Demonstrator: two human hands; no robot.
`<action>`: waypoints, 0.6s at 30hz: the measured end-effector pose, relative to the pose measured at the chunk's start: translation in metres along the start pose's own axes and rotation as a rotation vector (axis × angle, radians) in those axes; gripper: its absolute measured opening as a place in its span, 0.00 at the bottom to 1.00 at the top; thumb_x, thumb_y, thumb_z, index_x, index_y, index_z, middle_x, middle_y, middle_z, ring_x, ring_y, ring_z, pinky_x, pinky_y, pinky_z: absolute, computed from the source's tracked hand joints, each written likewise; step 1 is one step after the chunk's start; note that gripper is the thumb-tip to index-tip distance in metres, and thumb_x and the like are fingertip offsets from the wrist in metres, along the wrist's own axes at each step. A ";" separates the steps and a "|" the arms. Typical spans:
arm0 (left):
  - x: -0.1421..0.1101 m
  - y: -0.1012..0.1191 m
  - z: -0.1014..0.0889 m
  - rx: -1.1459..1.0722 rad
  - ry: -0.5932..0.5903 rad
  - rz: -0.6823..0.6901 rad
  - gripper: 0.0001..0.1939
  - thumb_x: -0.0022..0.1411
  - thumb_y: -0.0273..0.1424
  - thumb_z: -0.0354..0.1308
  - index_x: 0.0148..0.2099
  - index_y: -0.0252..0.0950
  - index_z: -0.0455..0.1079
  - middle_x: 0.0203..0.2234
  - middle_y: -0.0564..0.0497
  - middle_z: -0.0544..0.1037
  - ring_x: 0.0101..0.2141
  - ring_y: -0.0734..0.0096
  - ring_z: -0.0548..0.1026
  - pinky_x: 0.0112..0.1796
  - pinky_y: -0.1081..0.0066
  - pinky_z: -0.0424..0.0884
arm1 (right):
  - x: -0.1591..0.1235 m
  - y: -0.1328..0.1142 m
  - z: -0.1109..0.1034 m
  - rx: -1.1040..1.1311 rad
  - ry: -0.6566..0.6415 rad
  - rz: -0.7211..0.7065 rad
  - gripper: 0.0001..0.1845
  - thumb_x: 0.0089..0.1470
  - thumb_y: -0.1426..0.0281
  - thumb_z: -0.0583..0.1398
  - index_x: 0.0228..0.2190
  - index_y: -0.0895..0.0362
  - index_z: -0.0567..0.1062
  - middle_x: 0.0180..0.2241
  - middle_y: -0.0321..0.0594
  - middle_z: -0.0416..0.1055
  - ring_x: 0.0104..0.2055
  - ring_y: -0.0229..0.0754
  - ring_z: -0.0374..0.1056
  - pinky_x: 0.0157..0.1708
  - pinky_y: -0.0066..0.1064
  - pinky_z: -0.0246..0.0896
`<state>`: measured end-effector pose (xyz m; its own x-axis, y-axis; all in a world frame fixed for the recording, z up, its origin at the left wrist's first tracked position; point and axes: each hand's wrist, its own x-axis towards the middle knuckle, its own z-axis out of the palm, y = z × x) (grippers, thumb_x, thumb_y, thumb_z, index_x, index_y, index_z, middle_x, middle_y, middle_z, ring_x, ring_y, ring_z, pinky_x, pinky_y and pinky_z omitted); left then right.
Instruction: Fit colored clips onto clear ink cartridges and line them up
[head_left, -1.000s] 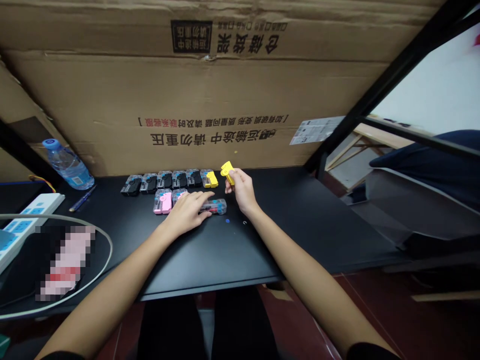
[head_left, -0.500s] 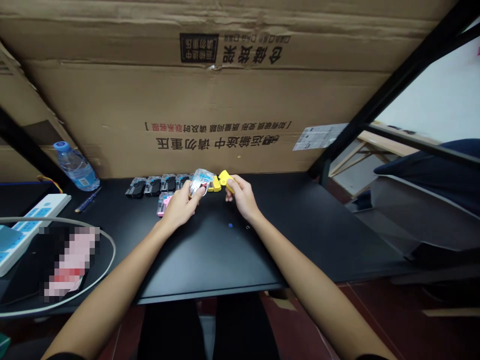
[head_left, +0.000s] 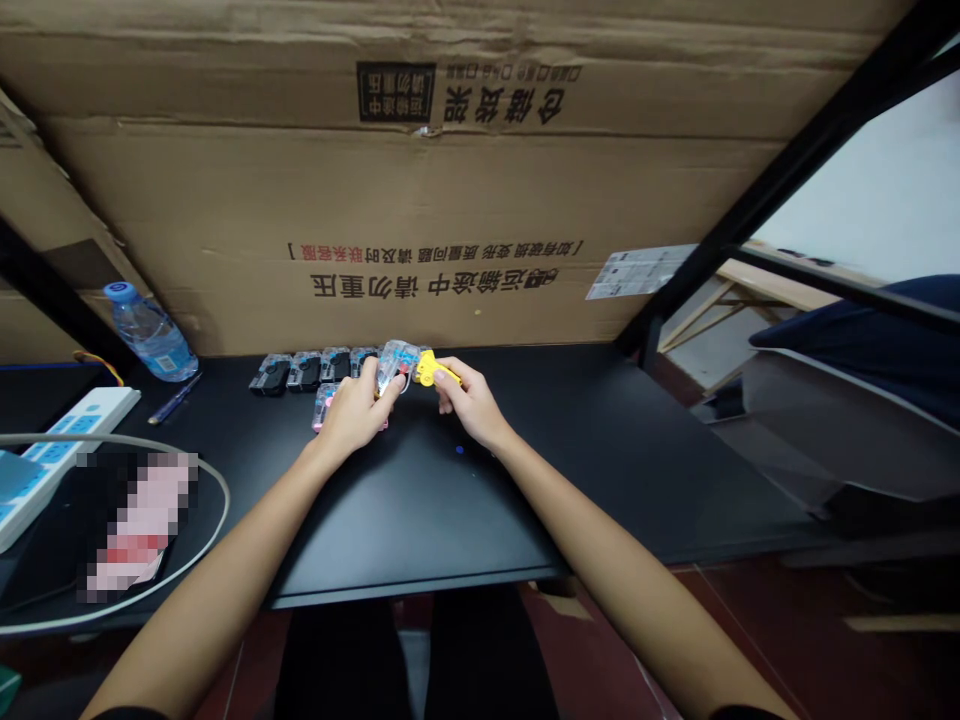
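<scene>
My left hand (head_left: pixel 354 410) is closed round a clear plastic cartridge (head_left: pixel 395 362), lifted off the black table (head_left: pixel 420 510). My right hand (head_left: pixel 466 402) pinches a small yellow plastic piece (head_left: pixel 430 370) and holds it against the clear cartridge's right side. Behind the hands a row of several dark cartridges (head_left: pixel 304 369) lies along the cardboard wall. A pink cartridge (head_left: pixel 322 405) lies partly hidden under my left hand.
A water bottle (head_left: pixel 150 333) and a pen (head_left: pixel 172 400) sit at the back left. A white power strip (head_left: pixel 52 450), a cable loop and a blurred dark item lie left. A tiny blue dot (head_left: pixel 460 450) lies near my right wrist. Cardboard (head_left: pixel 420 200) walls the back.
My left hand picked the clear cartridge up from the table and raised it. My right hand brought the yellow piece leftward until it meets the cartridge.
</scene>
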<state>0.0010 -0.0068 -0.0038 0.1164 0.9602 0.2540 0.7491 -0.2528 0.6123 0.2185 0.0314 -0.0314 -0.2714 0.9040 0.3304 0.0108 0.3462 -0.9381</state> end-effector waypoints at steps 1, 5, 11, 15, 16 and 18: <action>0.000 0.000 0.000 0.058 0.022 0.023 0.16 0.76 0.49 0.51 0.47 0.41 0.64 0.26 0.50 0.81 0.31 0.55 0.82 0.44 0.60 0.73 | 0.000 0.000 0.000 0.013 -0.008 0.003 0.24 0.65 0.47 0.62 0.45 0.56 0.77 0.24 0.27 0.63 0.21 0.34 0.60 0.23 0.30 0.63; 0.000 0.002 0.001 0.164 0.027 0.115 0.15 0.76 0.47 0.51 0.44 0.41 0.64 0.24 0.50 0.79 0.34 0.51 0.81 0.53 0.53 0.69 | -0.001 -0.001 0.000 0.008 -0.054 0.004 0.25 0.65 0.46 0.62 0.44 0.56 0.76 0.23 0.27 0.63 0.21 0.35 0.61 0.24 0.30 0.63; -0.002 0.005 0.001 -0.135 -0.030 0.053 0.15 0.72 0.48 0.57 0.44 0.41 0.67 0.26 0.52 0.78 0.27 0.62 0.77 0.37 0.63 0.72 | -0.002 -0.005 0.001 -0.008 -0.086 0.014 0.26 0.64 0.45 0.63 0.42 0.56 0.76 0.23 0.28 0.64 0.22 0.34 0.61 0.24 0.29 0.62; -0.001 0.002 0.005 -0.456 -0.099 0.057 0.24 0.72 0.49 0.57 0.61 0.41 0.65 0.32 0.52 0.80 0.25 0.69 0.75 0.29 0.70 0.71 | -0.004 -0.006 0.005 0.031 -0.118 0.028 0.27 0.64 0.43 0.62 0.38 0.56 0.75 0.23 0.27 0.61 0.20 0.33 0.57 0.24 0.29 0.63; 0.000 0.002 0.006 -0.487 -0.112 0.048 0.26 0.72 0.49 0.56 0.64 0.41 0.63 0.32 0.53 0.80 0.24 0.70 0.74 0.28 0.70 0.71 | -0.004 -0.006 0.006 0.038 -0.120 0.029 0.27 0.64 0.42 0.62 0.38 0.55 0.75 0.22 0.27 0.61 0.20 0.33 0.57 0.23 0.29 0.64; 0.001 0.001 0.006 -0.496 -0.117 0.042 0.28 0.72 0.49 0.56 0.66 0.41 0.63 0.32 0.52 0.79 0.24 0.70 0.73 0.28 0.70 0.71 | -0.005 -0.007 0.008 0.056 -0.113 0.034 0.27 0.64 0.42 0.62 0.38 0.55 0.75 0.22 0.26 0.59 0.20 0.33 0.56 0.23 0.29 0.65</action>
<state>0.0060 -0.0057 -0.0078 0.2332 0.9477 0.2181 0.3460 -0.2905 0.8921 0.2116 0.0226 -0.0269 -0.3782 0.8801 0.2871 -0.0305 0.2982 -0.9540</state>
